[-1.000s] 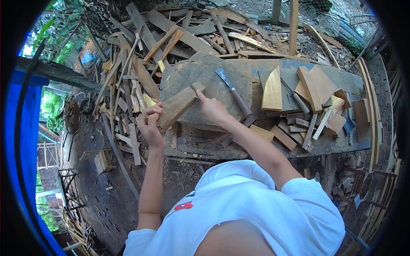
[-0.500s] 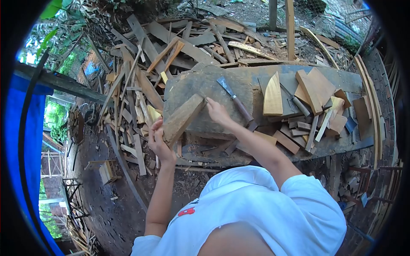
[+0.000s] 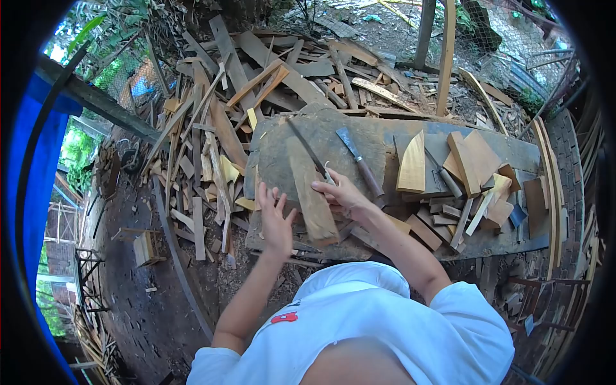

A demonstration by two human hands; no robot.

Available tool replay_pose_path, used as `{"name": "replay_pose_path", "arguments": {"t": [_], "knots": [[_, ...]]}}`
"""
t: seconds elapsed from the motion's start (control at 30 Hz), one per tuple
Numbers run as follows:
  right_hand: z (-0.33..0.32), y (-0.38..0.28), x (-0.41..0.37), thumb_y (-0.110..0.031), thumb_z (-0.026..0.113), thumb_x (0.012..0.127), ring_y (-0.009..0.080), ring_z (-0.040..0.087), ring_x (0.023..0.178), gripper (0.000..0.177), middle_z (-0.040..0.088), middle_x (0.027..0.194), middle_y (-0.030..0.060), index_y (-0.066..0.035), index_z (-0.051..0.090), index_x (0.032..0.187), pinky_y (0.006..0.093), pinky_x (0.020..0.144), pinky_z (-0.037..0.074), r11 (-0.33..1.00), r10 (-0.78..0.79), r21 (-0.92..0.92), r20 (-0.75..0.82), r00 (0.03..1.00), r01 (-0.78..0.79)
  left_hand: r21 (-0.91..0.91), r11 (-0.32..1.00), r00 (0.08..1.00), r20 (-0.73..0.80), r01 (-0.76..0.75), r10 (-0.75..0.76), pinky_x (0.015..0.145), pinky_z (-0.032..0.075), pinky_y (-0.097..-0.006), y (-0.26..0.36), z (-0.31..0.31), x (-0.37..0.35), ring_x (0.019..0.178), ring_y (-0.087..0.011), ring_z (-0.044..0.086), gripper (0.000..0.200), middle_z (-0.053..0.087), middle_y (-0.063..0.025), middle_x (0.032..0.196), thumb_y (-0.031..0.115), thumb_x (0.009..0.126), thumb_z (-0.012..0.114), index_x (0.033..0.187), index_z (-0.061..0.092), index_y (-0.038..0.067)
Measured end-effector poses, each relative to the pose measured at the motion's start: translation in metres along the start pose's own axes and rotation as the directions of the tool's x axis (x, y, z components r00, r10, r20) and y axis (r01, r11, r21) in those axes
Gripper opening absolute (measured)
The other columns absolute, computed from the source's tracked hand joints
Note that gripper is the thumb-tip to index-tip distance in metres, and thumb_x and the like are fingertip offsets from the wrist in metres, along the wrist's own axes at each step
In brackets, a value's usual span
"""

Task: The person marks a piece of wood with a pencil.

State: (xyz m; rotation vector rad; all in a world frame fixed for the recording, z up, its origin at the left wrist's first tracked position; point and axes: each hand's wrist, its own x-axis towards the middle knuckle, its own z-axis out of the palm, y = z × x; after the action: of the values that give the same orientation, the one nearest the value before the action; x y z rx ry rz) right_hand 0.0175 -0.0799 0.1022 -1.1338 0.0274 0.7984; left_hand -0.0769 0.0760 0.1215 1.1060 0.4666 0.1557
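- one plank (image 3: 311, 192), frame centre, between left hand (image 3: 276, 218), spread, and right hand (image 3: 343, 192), curled on its edge, grip unclear.
- knife (image 3: 359, 162) just right of that hand: cut risk if it slips.

brown plank (image 3: 311, 192) | grey workbench (image 3: 378, 131) | white shirt (image 3: 372, 327) | blue tarp (image 3: 29, 160)

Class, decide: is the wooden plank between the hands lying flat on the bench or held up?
Lying flat: the plank rests along the bench, right hand touching its edge, left hand open beside it.
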Motion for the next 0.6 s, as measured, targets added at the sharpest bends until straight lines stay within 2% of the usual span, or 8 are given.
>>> {"name": "replay_pose_path", "arguments": {"t": [0.1,0.17,0.23,0.33,0.43,0.5,0.57,0.6], "knots": [[-0.013,-0.023,-0.013,-0.031,0.073,0.085,0.0006,0.043,0.058,0.056,0.049,0.076,-0.0072,-0.017,0.049,0.133,0.0189,0.047,0.031,0.987,0.069,-0.152,0.155,0.985,-0.045,-0.288,0.91,0.953,0.05,0.299,-0.298,0.106,0.034,-0.05,0.012,-0.02,0.054,0.137,-0.0318,0.033,0.073,0.027,-0.0146,0.152,0.052,0.094,0.049,0.151,0.019,0.017],[-0.02,-0.03,-0.01,-0.032,0.074,0.084,0.0014,0.04,0.058,0.064,0.05,0.08,-0.0058,-0.019,0.046,0.139,0.0191,0.048,0.03,0.941,0.138,-0.338,0.39,0.911,0.002,-0.318,0.912,0.96,0.185,0.261,-0.21,0.105,0.036,-0.0503,0.011,-0.029,0.086,0.131,-0.031,0.039,0.07,0.037,-0.014,0.144,0.05,0.092,0.054,0.146,0.028,0.013],[-0.019,-0.033,0.0,-0.034,0.072,0.086,0.0017,0.037,0.056,0.066,0.048,0.076,-0.0066,-0.021,0.043,0.144,0.019,0.048,0.029,0.933,0.081,-0.351,0.431,0.899,0.084,-0.348,0.908,0.94,0.319,0.234,-0.12,0.103,0.038,-0.0505,0.021,-0.027,0.101,0.126,-0.0303,0.045,0.067,0.048,-0.0134,0.135,0.049,0.089,0.059,0.141,0.038,0.01],[-0.027,-0.052,0.02,-0.038,0.064,0.091,0.0035,0.037,0.052,0.066,0.063,0.079,-0.002,-0.015,0.038,0.147,0.0218,0.046,0.032,0.846,-0.086,-0.497,0.23,0.969,0.193,-0.412,0.911,0.998,-0.047,0.018,-0.041,0.101,0.042,-0.0471,0.052,-0.013,0.096,0.11,-0.0257,0.055,0.048,0.056,-0.0092,0.118,0.028,0.084,0.068,0.123,0.05,0.007],[-0.04,-0.073,0.023,-0.028,0.05,0.099,0.0052,0.038,0.049,0.051,0.065,0.075,0.0008,-0.011,0.039,0.146,0.0225,0.044,0.033,0.874,-0.325,-0.411,-0.1,0.94,0.259,-0.445,0.875,0.98,-0.136,-0.191,0.145,0.1,0.043,-0.0444,0.07,-0.013,0.1,0.11,-0.0246,0.054,0.049,0.056,-0.0081,0.117,0.023,0.082,0.07,0.124,0.05,0.006],[-0.059,-0.069,0.023,-0.029,0.049,0.1,0.0035,0.036,0.046,0.049,0.062,0.073,0.0012,-0.012,0.039,0.144,0.0208,0.04,0.029,0.904,-0.331,-0.334,-0.15,0.932,0.267,-0.402,0.875,0.961,-0.166,-0.269,0.22,0.099,0.044,-0.0415,0.066,-0.008,0.1,0.114,-0.0225,0.052,0.05,0.055,-0.0074,0.118,0.021,0.083,0.071,0.125,0.049,0.006],[-0.074,-0.058,0.026,-0.029,0.049,0.101,0.0019,0.033,0.042,0.046,0.059,0.071,0.0016,-0.014,0.04,0.143,0.0191,0.036,0.025,0.927,-0.326,-0.257,-0.196,0.925,0.273,-0.075,0.836,0.808,-0.317,-0.544,0.497,0.098,0.046,-0.0404,0.05,-0.006,0.106,0.115,-0.0221,0.052,0.051,0.054,-0.007,0.119,0.025,0.086,0.071,0.126,0.047,0.005],[-0.079,-0.047,0.024,-0.029,0.048,0.101,0.0019,0.033,0.042,0.045,0.056,0.07,0.0009,-0.014,0.04,0.143,0.0189,0.036,0.025,0.933,-0.299,-0.272,-0.221,0.928,0.235,-0.071,0.837,0.806,-0.324,-0.543,0.496,0.098,0.046,-0.0404,0.044,-0.006,0.105,0.115,-0.0221,0.052,0.051,0.054,-0.007,0.119,0.025,0.086,0.071,0.126,0.047,0.005]]}}
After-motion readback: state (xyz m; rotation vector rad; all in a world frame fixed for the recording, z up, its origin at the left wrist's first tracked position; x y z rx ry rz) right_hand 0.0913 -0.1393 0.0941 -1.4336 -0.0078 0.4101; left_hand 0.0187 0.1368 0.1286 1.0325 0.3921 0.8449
